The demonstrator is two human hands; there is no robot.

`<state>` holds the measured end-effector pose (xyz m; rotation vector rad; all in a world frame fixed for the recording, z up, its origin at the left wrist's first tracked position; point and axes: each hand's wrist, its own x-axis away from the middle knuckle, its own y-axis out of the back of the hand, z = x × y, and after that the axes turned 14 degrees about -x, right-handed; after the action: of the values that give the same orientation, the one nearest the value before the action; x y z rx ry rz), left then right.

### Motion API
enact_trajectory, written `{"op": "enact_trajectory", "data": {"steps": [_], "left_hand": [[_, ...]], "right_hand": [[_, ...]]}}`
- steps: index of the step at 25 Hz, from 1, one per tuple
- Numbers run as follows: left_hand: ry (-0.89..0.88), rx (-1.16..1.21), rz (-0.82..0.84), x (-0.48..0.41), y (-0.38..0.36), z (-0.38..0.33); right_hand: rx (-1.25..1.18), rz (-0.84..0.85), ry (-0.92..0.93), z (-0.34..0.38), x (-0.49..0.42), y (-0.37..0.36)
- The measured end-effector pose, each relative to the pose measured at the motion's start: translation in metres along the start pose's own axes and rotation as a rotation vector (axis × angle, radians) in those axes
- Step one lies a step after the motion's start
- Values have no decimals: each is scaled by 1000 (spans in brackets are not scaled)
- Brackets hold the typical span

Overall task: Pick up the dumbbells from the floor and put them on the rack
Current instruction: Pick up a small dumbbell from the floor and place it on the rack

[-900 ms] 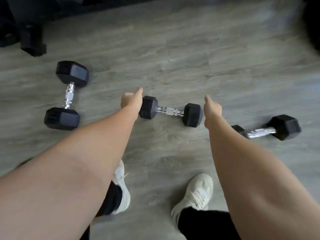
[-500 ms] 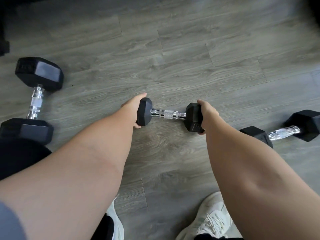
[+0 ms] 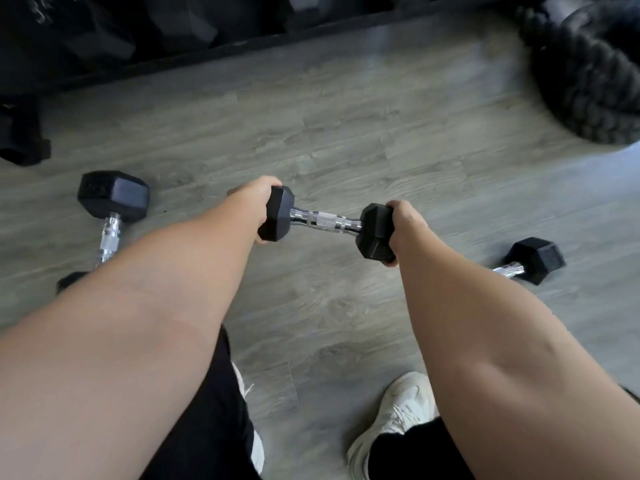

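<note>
A small black hex dumbbell (image 3: 325, 221) with a chrome handle hangs between my hands, above the grey wood floor. My left hand (image 3: 254, 202) grips its left head and my right hand (image 3: 403, 225) grips its right head. A bigger black dumbbell (image 3: 112, 206) lies on the floor at the left, its near head partly behind my left forearm. Another small dumbbell (image 3: 535, 259) lies at the right, half hidden by my right forearm. The dark rack (image 3: 180, 32) with black weights runs along the top edge.
A thick coiled black rope (image 3: 588, 74) lies at the top right. A black rack foot (image 3: 22, 140) stands at the far left. My white shoes (image 3: 394, 424) and black trouser legs are at the bottom of the view.
Both hands closed on the heads of the middle dumbbell and raised it off the floor. My view tilted up, bringing the rack and rope into sight.
</note>
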<state>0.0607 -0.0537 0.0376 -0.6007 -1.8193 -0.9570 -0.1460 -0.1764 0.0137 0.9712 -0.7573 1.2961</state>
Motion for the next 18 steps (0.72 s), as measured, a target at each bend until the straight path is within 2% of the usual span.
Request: {"op": "enact_trajectory", "data": {"steps": [3, 6, 11, 15, 18], "left_hand": [[-135, -70, -23, 142, 70, -82], [-163, -2, -104, 282, 150, -166], [-286, 113, -139, 509, 295, -296], [-429, 146, -159, 575, 358, -374], [-508, 156, -187, 572, 376, -438]], "right_hand": [[-45, 4, 45, 86, 134, -7], [-95, 49, 107, 179, 282, -21], [-208, 147, 223, 336, 535, -66], [-248, 202, 331, 414, 618, -118], [-226, 225, 300, 453, 619, -166]]}}
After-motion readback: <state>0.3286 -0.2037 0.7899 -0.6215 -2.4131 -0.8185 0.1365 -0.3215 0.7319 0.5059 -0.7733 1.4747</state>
